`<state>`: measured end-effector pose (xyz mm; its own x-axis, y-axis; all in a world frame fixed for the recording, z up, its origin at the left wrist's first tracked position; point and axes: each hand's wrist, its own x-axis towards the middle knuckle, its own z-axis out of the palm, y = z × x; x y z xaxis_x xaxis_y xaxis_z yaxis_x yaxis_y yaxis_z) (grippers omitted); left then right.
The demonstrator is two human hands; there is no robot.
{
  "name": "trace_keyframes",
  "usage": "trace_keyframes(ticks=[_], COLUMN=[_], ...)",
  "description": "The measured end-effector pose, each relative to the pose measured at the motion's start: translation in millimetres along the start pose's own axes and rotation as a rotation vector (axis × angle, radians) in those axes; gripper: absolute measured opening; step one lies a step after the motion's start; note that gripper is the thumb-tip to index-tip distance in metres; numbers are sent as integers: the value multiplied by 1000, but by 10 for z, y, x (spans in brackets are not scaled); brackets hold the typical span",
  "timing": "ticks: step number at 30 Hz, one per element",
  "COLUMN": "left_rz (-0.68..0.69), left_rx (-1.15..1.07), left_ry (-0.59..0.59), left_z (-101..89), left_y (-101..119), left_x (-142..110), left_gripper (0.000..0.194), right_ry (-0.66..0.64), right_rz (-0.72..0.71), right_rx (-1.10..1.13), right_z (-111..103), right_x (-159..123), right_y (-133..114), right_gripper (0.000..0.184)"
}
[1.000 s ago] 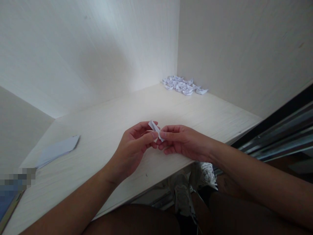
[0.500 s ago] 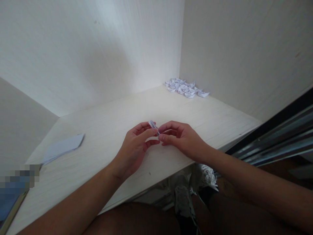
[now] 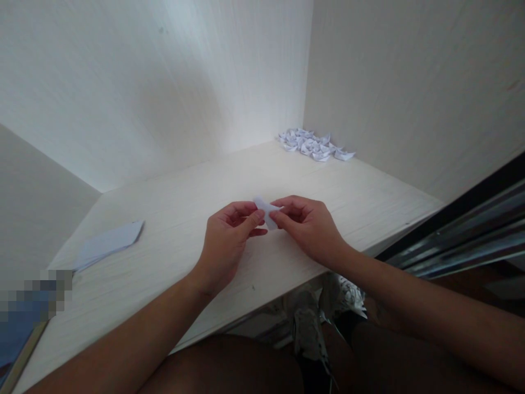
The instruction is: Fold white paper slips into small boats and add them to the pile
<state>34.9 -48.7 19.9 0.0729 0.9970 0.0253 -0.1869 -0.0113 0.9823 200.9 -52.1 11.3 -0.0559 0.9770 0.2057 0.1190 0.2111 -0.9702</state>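
A small folded piece of white paper (image 3: 267,212) is pinched between both hands, just above the pale tabletop (image 3: 197,186). My left hand (image 3: 232,230) grips its left side between thumb and fingers. On the other side, my right hand (image 3: 305,221) pinches the paper's right edge, thumb in front. Fingertips cover parts of the folds. Farther back, in the corner, lies a heap of small folded paper boats (image 3: 314,146).
A stack of flat white paper sheets (image 3: 110,241) lies at the left of the table. White panels (image 3: 229,71) enclose the back and sides. Dark metal rails (image 3: 459,246) run along the right; shoes (image 3: 307,328) show below the front edge.
The folded paper has turned from a narrow, edge-on strip to show a broader face. My right hand's thumb and fingers have shifted onto its right edge. The view has moved slightly.
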Motion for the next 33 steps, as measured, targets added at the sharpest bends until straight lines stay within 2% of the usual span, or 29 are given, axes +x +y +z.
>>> trace_keyframes(ticks=[4, 7, 10, 12, 20, 28, 33], left_rz=[153, 345, 518, 569, 557, 498, 488], left_rx=[204, 415, 536, 568, 518, 538, 591], left_ry=[17, -28, -83, -74, -63, -133, -194], left_z=[-31, -58, -76, -79, -57, -115, -101], left_y=[-9, -1, 7, 12, 11, -43, -21], left_x=[31, 40, 43, 45, 38, 109, 109], left_gripper=[19, 8, 5, 5, 4, 5, 4], right_ry=[-54, -84, -64, -31, 8, -33, -111], right_rz=[-19, -17, -50, -72, -35, 25, 30], right_rx=[-74, -128, -110, -79, -81, -10, -26], right_z=[-10, -18, -29, -36, -61, -75, -71], right_x=[14, 28, 35, 36, 50, 40, 32], right_y=[39, 77, 92, 88, 64, 76, 118], right_gripper=[17, 20, 24, 24, 31, 23, 28])
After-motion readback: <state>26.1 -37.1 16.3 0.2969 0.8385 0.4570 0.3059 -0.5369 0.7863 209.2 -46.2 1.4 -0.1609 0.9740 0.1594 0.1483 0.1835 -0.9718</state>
